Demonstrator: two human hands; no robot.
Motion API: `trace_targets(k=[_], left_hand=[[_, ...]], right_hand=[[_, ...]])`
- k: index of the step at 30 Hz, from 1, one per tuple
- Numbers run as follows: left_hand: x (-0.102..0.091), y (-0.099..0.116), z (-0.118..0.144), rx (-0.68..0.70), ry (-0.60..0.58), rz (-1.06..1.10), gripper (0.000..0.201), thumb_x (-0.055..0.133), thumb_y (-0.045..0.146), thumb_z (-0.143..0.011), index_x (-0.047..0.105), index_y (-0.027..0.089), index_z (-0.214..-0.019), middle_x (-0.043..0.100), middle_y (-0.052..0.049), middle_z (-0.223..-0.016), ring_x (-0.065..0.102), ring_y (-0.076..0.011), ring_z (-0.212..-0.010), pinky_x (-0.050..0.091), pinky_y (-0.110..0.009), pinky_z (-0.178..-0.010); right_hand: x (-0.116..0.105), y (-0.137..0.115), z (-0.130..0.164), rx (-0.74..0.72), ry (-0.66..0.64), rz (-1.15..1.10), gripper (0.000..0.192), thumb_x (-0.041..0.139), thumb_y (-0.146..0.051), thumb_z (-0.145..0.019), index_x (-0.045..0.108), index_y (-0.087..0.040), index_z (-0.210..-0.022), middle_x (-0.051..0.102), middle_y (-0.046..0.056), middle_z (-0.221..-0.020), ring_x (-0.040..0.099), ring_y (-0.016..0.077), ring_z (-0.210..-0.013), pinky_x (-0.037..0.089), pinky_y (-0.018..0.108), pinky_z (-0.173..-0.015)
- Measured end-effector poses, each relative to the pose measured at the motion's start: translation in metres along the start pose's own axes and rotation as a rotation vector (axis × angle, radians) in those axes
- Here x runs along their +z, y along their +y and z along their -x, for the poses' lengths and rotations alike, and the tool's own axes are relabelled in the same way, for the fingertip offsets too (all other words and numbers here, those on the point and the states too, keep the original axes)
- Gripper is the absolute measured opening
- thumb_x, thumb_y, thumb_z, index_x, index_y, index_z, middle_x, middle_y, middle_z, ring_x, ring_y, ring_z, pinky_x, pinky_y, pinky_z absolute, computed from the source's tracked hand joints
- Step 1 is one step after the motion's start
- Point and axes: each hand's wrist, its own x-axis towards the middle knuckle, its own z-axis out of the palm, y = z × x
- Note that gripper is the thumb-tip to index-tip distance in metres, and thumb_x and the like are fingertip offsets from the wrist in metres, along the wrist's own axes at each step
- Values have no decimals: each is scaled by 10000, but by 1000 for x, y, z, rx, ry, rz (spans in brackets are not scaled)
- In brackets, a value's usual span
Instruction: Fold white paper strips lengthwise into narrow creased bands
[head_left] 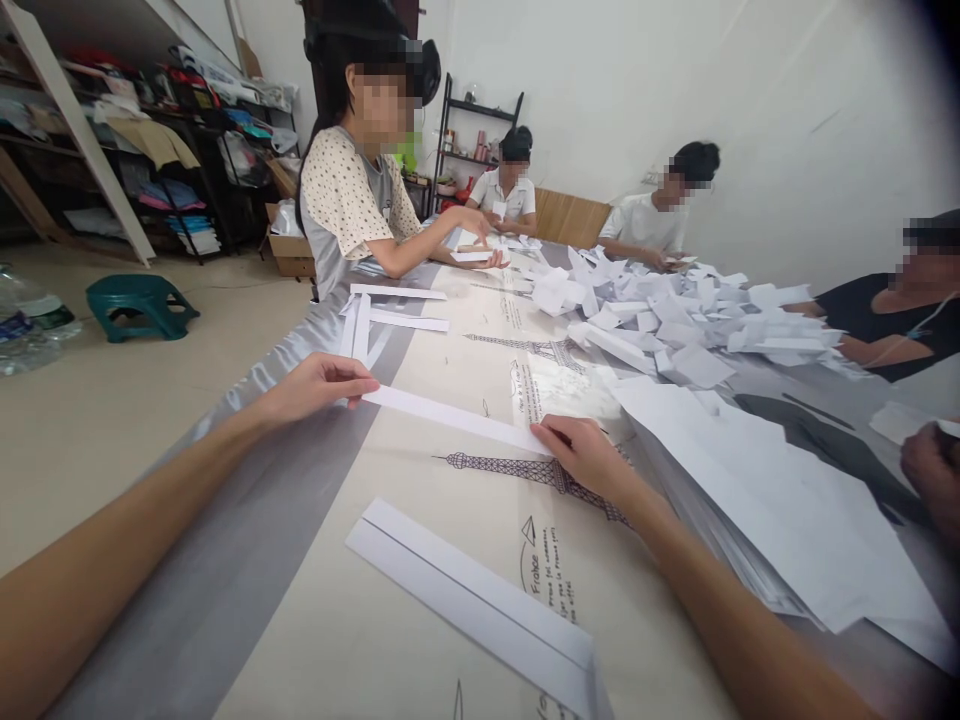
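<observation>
Left hand (319, 385) and right hand (581, 455) each pinch one end of a folded paper strip (454, 418), held taut just above the bench (315, 600). Best kept level, edges aligned, before creasing.

narrow white paper strip (457, 417), flat

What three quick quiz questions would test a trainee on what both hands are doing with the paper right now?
1. True or false: the left hand and right hand grip opposite ends of one narrow paper strip.
2. Where is the wider folded sheet? A) nearer the camera than the strip B) under the green stool C) in the right hand
3. What lies heaped at the table's far right?

Key: 1 true; 2 A; 3 a pile of folded white paper pieces.
</observation>
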Motion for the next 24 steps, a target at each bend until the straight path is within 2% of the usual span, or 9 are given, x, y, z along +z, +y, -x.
trace_targets(k=[11,17,20,24], left_hand=[[0,-4,-1,5,19,19,304,719,482,-860,726,182,-810,607,6,-644,532,-117,-621,392,-208,-573],[1,-1,2,-69,-168,50,370,630,509,-938,713,189,-772,579,15,-545,500,-104,-503,400,-216,-543],[-1,0,3,-108,-281,42,368,629,520,-937,767,191,-844,652,-7,-614,475,-83,-434,396,-211,-489],[-2,3,2,-94,-248,52,378,647,518,-925,760,177,-808,730,-41,-784,463,-53,-416,419,-198,-474]], right_hand=[[-1,-1,1,-11,38,-4,449,389,-412,-1061,246,-234,-674,370,-31,-589,344,154,-553,255,305,-560],[0,-2,1,-23,37,-11,441,398,-398,-1060,247,-229,-682,357,-34,-593,339,150,-555,272,304,-566],[0,-2,2,-34,30,-22,440,401,-406,-1062,258,-228,-687,364,-34,-603,351,149,-565,294,300,-578],[0,-3,3,-37,25,-39,446,393,-429,-1067,270,-228,-688,366,-37,-611,357,147,-569,298,295,-578]])
